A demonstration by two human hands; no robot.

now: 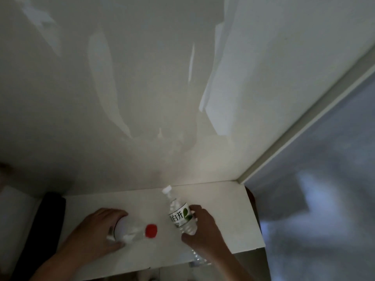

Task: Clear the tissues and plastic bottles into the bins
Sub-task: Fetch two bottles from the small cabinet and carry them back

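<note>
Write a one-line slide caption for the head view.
Left hand grips red-capped bottle, right hand grips white-capped bottle on white table.

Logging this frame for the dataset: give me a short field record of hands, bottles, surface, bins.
left hand: wrapped around the red-capped bottle, which lies on its side
right hand: gripping the white-capped bottle at its label
third bottle: clear, partly hidden under the right forearm at the table's near edge
surface: white table against a pale wall
tissues: none visible
bins: none clearly visible
lighting: dim, image blurred
</note>
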